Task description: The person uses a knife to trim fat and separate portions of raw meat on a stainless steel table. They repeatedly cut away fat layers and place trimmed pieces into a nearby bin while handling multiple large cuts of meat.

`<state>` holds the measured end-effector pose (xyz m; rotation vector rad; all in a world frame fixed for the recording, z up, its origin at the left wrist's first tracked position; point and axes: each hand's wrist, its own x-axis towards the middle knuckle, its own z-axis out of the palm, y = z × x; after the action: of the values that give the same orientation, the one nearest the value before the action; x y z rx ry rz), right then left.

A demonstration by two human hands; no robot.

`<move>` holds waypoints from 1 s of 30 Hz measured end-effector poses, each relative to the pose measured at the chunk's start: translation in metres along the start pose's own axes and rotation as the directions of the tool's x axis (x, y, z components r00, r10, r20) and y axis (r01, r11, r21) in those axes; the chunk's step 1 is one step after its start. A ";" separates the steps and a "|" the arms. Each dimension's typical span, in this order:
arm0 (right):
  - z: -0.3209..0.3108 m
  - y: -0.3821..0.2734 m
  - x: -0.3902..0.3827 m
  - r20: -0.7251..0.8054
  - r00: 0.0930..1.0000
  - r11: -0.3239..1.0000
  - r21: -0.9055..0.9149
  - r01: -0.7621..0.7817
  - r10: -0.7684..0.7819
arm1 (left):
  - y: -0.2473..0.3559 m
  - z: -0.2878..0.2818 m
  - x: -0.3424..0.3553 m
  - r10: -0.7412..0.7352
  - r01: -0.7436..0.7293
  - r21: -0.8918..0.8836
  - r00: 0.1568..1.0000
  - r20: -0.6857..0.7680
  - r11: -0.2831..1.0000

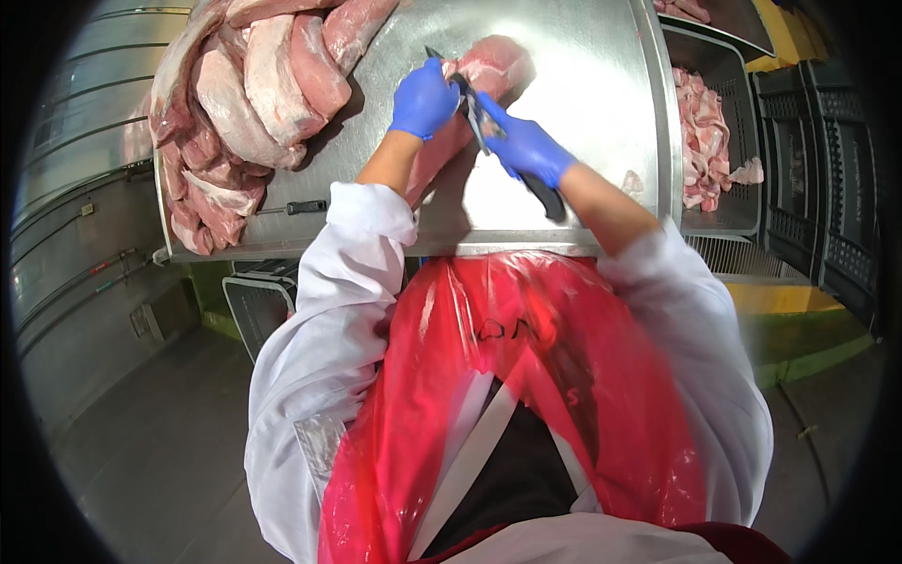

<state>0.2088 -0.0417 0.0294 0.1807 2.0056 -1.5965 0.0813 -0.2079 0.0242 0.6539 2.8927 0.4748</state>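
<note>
My gloved left hand (423, 99) is closed at the upper middle of the steel table (601, 56), beside a long piece of pink meat (498, 66); what it grips is hard to make out. A dark, partly shiny blade (479, 122) crosses the meat between my hands. My gloved right hand (526, 150) is closed on the knife, whose black handle (547, 197) shows below it, angled toward the lower right. Another black-handled tool (305, 207) lies near the front left edge of the table, beside a pile of large meat cuts (254, 103).
A grey crate (742, 202) of meat trimmings (700, 132) stands right of the table, with another tray of meat (681, 11) above it and stacked black crates (817, 188) farther right. Another crate (254, 301) sits below the table's left. A metal wall (75, 235) runs along the left.
</note>
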 end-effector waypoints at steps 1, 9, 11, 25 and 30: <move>0.001 0.007 0.024 -0.047 0.995 0.992 0.086 0.088 -0.084 | 0.002 0.003 0.001 0.014 -0.014 0.002 1.000 0.006 1.000; 0.018 0.008 -0.005 0.041 0.997 0.997 0.054 0.058 -0.061 | -0.021 -0.002 0.010 0.038 -0.038 -0.002 0.997 0.063 0.999; 0.029 0.016 0.039 0.018 0.991 0.982 0.138 0.131 -0.135 | -0.004 -0.018 0.011 0.111 -0.109 -0.036 0.992 0.060 0.993; 0.066 0.003 -0.008 0.157 0.984 0.988 -0.115 0.099 -0.080 | -0.006 -0.088 0.000 0.013 0.008 -0.407 0.999 0.049 0.913; 0.085 0.013 0.002 0.203 0.973 0.983 -0.124 0.137 -0.110 | 0.018 -0.128 -0.017 0.112 -0.109 -0.247 0.994 -0.001 0.963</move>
<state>0.2414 -0.1173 0.0061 -0.1508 1.9956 -1.4805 0.0782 -0.2354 0.1511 0.7754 2.7302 0.8251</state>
